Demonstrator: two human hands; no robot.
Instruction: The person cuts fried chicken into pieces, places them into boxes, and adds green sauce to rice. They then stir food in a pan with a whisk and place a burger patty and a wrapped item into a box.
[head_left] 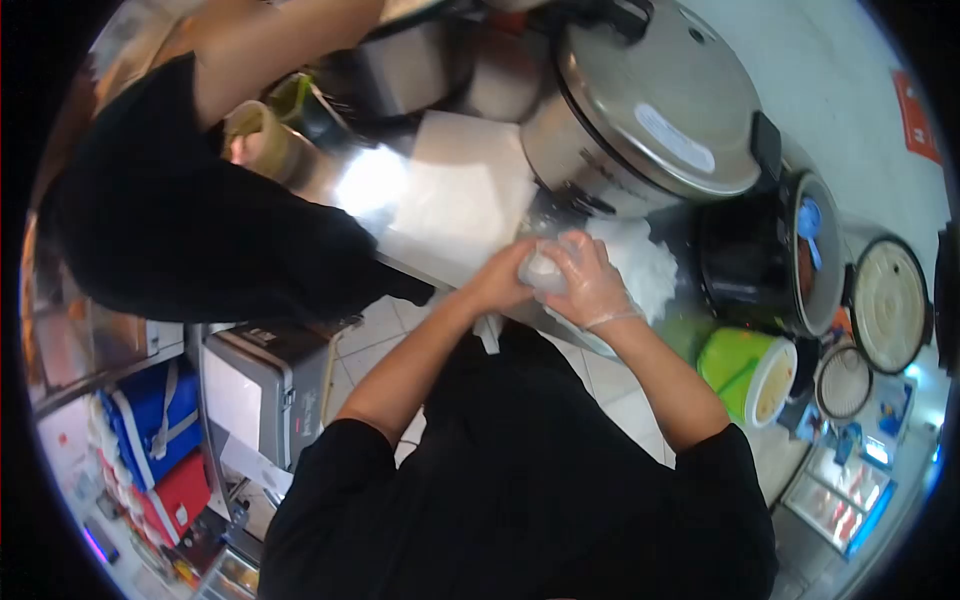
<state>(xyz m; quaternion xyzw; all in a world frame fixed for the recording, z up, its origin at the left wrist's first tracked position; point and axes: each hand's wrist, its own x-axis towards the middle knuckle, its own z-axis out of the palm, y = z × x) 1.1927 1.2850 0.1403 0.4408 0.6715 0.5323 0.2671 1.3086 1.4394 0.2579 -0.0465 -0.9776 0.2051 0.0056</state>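
In front of my body, above the counter's edge, both hands meet around a small, round whitish thing (543, 271). Its kind is blurred and partly covered by fingers. My left hand (503, 276) closes on its left side, while my right hand (587, 281), in a clear plastic glove, grips it from the right and above. Just beyond my left hand lie sheets of white paper (462, 185) on the steel counter. A crumpled white heap (640, 262), perhaps plastic, is beside my right hand.
A large lidded rice cooker (650, 110) stands ahead, with an open black cooker (750, 262) holding a blue scoop (809, 222) to its right. A green tub (738, 372) is nearer. Another person in a black sleeve (210, 230) works close on the left, above a grey box (265, 390).
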